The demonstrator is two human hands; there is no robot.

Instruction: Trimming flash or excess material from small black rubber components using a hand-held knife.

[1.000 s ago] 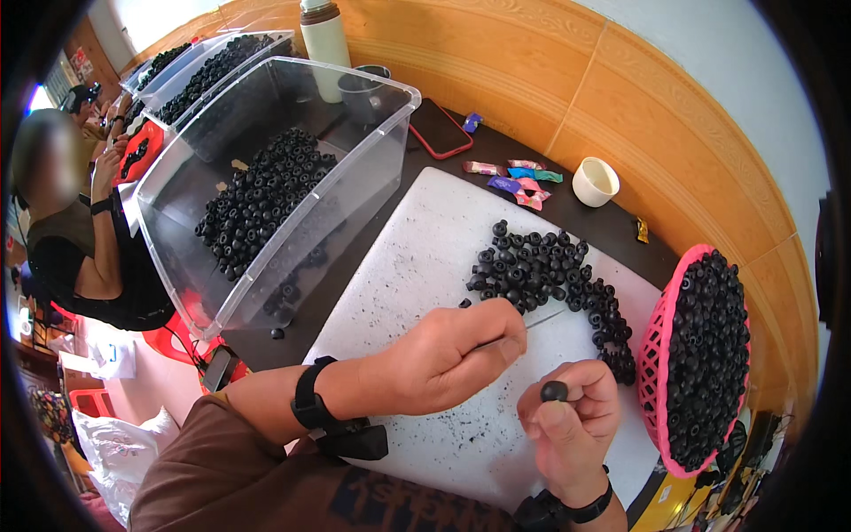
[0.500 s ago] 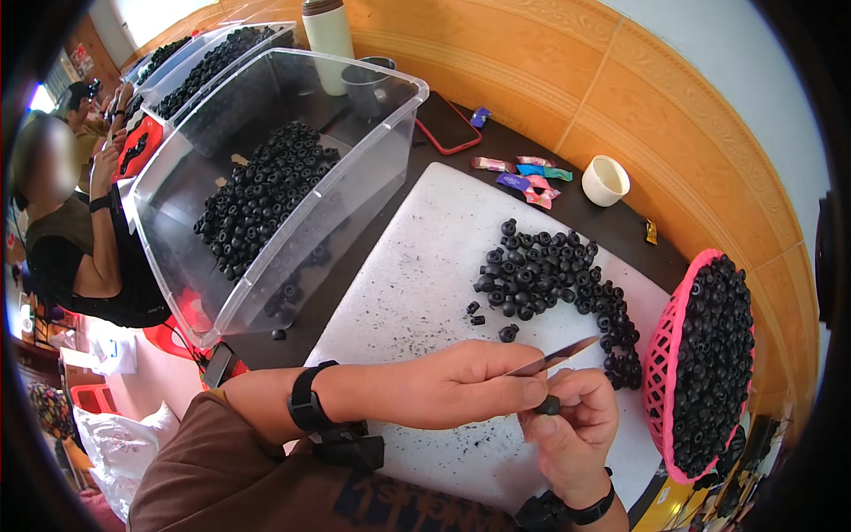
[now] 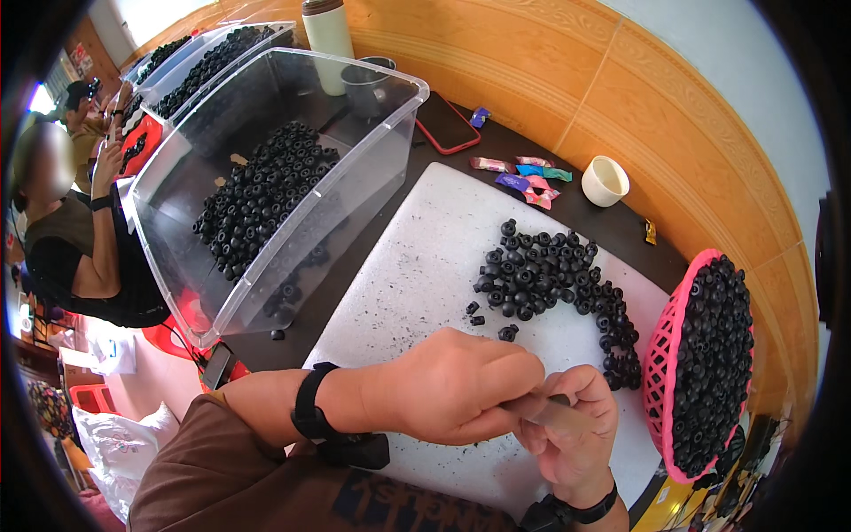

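My left hand point(image 3: 461, 386) is closed round a small knife, its blade point(image 3: 542, 410) angled down and blurred between my two hands. In my right hand point(image 3: 576, 426) a small black rubbery piece point(image 3: 560, 401) is pinched between thumb and fingers, partly hidden, right by the blade. Whether the blade touches it I cannot tell. Both hands are above a white foam board point(image 3: 390, 266) speckled with black crumbs. Beyond them lies a heap of round black pieces with holes point(image 3: 532, 275), trailing toward the right.
A pink basket point(image 3: 656, 372) full of black pieces stands on the right. At left is a clear plastic bin point(image 3: 355, 186) partly filled with them. Behind the board are wrapped sweets point(image 3: 532, 173), a cream cup point(image 3: 605, 181) and a red-edged phone point(image 3: 448, 124). A co-worker point(image 3: 80, 230) sits beyond the bin.
My left hand has turned, swinging the blade from pointing up and right to pointing down toward my right fingers. My right hand stays nearly in place with the black piece.
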